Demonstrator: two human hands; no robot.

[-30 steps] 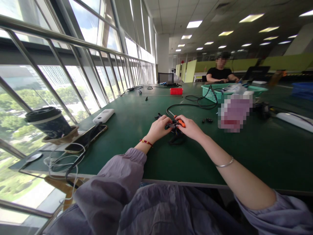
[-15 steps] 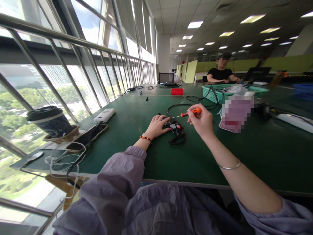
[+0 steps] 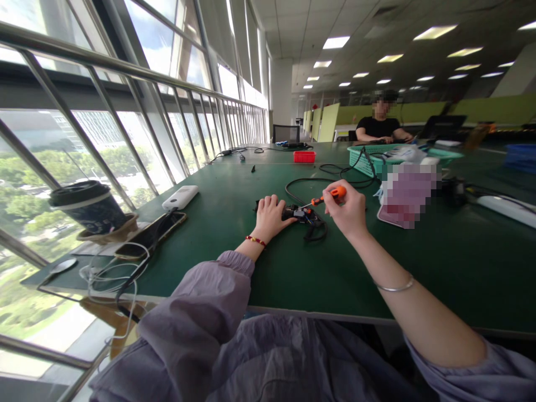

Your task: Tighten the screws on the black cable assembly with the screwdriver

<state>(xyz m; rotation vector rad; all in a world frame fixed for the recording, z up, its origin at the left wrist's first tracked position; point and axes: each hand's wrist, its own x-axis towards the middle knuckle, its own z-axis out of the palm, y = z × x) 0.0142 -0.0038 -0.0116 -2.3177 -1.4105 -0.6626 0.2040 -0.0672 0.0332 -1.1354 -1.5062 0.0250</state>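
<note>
On the green table lies a small black device with wires and orange parts, its kind not clear to me. My left hand is wrapped over its left end, thumb along the near side, and hides part of it. A black strap or cable loops out at the device's right. My right hand holds an orange-and-black screwdriver in a pinch. Its thin shaft slants down to the left, with the tip at the device; whether it touches cannot be made out.
Green table in front of me. At left: a lidded cup, a phone, a white device, white cables. Farther off: a red box, a green basket, a black cable, a blurred pink object, a seated person.
The device has turned under my left hand, its right part swinging farther right and up. My left hand has shifted slightly right. The screwdriver stays in my right hand.
</note>
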